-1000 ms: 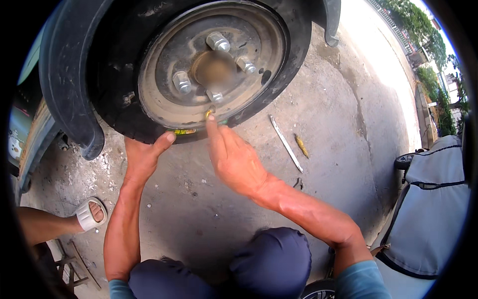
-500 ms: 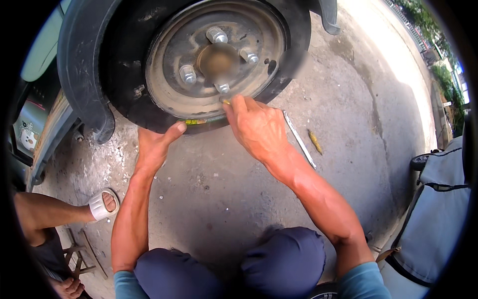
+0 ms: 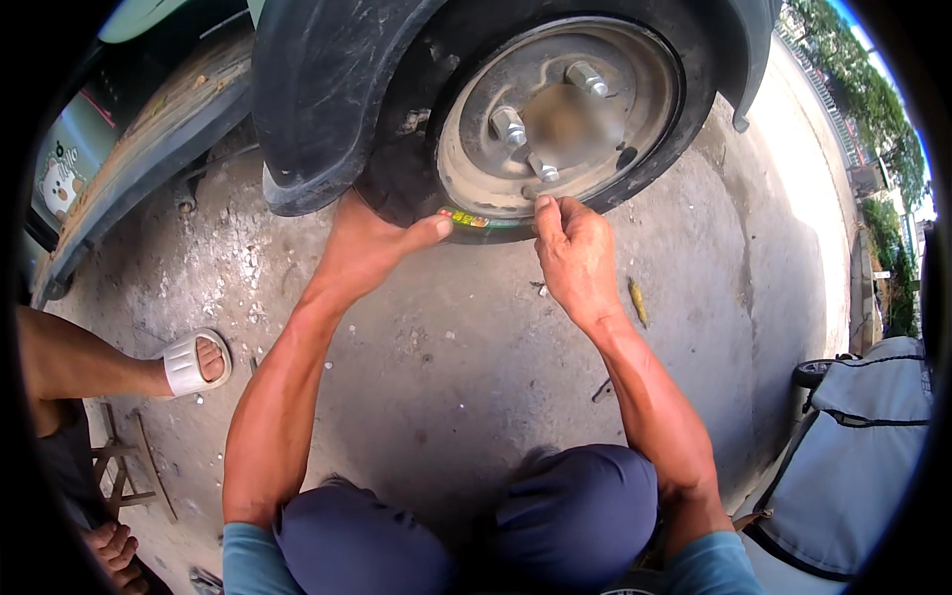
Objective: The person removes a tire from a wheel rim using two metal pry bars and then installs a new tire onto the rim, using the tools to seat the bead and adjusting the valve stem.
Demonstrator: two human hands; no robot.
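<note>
A car wheel with a black tyre [image 3: 397, 188] and a grey steel rim [image 3: 635, 119] stands under a mudguard [image 3: 307, 99] at the top. Lug nuts [image 3: 508, 124] stick out around the hub. My left hand [image 3: 367, 243] presses flat against the tyre's lower edge, thumb out to the right. My right hand [image 3: 575, 253] has its fingers pinched at the rim's bottom edge, by the lowest lug nut [image 3: 543, 169]; what they grip is hidden. A small green and yellow sticker [image 3: 464, 217] shows on the tyre between my hands.
I squat on stained concrete, my knees [image 3: 575, 516] at the bottom. Another person's foot in a white sandal [image 3: 193, 362] is at the left. A small wooden stool [image 3: 124, 466] stands lower left. A yellowish stick [image 3: 638, 300] lies right of my hand. A grey covered seat [image 3: 863, 446] is at right.
The view has shifted so the wheel sits further right. My left hand went from the ground up onto the tyre. My right hand stayed at the rim's lower edge, fingers closing.
</note>
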